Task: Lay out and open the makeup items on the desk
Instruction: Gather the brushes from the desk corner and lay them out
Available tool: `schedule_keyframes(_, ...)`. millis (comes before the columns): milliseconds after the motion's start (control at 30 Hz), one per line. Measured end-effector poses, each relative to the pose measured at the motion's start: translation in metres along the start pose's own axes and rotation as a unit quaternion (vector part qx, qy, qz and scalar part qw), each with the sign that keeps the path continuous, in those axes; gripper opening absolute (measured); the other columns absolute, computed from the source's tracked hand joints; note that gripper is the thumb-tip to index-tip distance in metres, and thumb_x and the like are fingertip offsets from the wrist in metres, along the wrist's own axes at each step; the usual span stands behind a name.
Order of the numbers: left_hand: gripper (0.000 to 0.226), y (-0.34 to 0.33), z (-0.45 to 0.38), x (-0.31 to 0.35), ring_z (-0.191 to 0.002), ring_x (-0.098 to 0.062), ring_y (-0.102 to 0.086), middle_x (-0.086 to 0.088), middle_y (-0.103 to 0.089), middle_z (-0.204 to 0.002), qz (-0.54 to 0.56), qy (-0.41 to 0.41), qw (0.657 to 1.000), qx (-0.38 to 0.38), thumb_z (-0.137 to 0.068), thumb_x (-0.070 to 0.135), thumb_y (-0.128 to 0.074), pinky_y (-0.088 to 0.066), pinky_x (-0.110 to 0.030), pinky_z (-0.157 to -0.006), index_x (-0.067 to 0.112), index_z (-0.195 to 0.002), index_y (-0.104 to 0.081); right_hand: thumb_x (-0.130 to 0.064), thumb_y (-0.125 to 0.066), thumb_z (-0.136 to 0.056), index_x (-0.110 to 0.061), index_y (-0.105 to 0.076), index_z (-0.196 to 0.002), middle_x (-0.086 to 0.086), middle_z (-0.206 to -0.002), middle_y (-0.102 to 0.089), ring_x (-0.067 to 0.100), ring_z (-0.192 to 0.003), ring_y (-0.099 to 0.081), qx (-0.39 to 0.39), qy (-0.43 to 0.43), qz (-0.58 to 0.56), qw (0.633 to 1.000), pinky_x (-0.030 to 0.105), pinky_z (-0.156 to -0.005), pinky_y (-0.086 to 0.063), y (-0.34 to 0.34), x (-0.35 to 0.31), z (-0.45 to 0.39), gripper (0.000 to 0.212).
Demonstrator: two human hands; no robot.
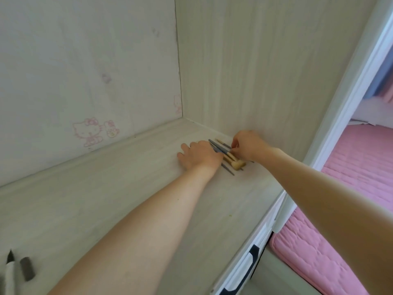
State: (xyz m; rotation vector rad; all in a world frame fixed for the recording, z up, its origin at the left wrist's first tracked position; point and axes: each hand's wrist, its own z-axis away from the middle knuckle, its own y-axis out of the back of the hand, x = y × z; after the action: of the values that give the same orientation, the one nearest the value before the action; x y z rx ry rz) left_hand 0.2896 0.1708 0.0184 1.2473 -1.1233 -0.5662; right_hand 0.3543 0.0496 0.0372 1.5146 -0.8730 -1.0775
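Several makeup brushes [230, 160] with blue-grey handles and tan bristle heads lie side by side on the pale wooden desk [119, 188], near its far right corner. My left hand [197, 155] rests flat on the desk with its fingers spread, its edge over the brush handles. My right hand [248, 145] is just right of the brushes, by the side panel, and pinches the thin end of one brush between thumb and fingers. Part of the brush row is hidden under both hands.
A cartoon cat sticker [89, 130] marks the back panel. At the near left edge lie a dark pencil tip [10, 257] and a grey cap [27, 271]. Beyond the desk's right edge are a white drawer front [251, 265] and a pink bed cover [350, 209].
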Motion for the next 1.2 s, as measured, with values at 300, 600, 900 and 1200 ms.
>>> schedule_keyframes(300,0.016,0.02,-0.003,-0.022,-0.093,-0.026,-0.059,-0.006,-0.061,-0.1,0.026,-0.004,0.999,-0.033,-0.088,0.03,-0.053,-0.047,-0.032,-0.079,0.016,-0.082,-0.048,-0.02,-0.062,-0.088,-0.006,-0.059,-0.098,0.011,-0.092,-0.061,0.026,-0.086,-0.059,-0.046,-0.024,0.02,0.998,0.031,-0.069,-0.046,0.006,-0.002,0.007,0.018)
schedule_keyframes(600,0.046,0.026,-0.008,-0.008,-0.118,-0.033,-0.052,-0.021,-0.047,-0.133,0.167,0.021,0.984,-0.052,-0.099,0.011,-0.042,-0.043,-0.033,-0.087,-0.004,-0.139,-0.025,-0.008,-0.052,-0.087,-0.003,-0.062,-0.077,0.013,-0.066,-0.064,0.026,-0.057,-0.06,-0.071,-0.068,-0.056,0.994,0.027,-0.053,-0.047,0.013,-0.004,0.01,0.015)
schedule_keyframes(900,0.051,0.011,0.0,0.01,-0.121,-0.03,-0.051,-0.011,-0.045,-0.136,0.138,0.016,0.989,-0.043,-0.097,0.037,-0.048,-0.044,-0.034,-0.09,0.004,-0.135,-0.041,-0.031,-0.048,-0.096,-0.011,-0.044,-0.067,0.004,-0.063,-0.047,0.025,-0.069,-0.052,-0.037,-0.066,-0.103,0.992,0.027,-0.048,-0.033,0.003,-0.011,0.007,0.036)
schedule_keyframes(1200,0.033,0.016,-0.004,0.0,-0.104,-0.027,-0.062,-0.006,-0.062,-0.117,0.131,0.028,0.99,-0.051,-0.087,0.036,-0.056,-0.051,-0.03,-0.08,0.015,-0.113,-0.06,-0.022,-0.064,-0.087,-0.005,-0.067,-0.097,0.01,-0.089,-0.066,0.024,-0.083,-0.061,-0.049,-0.021,-0.102,0.993,0.03,-0.071,-0.048,0.007,-0.022,0.009,0.02)
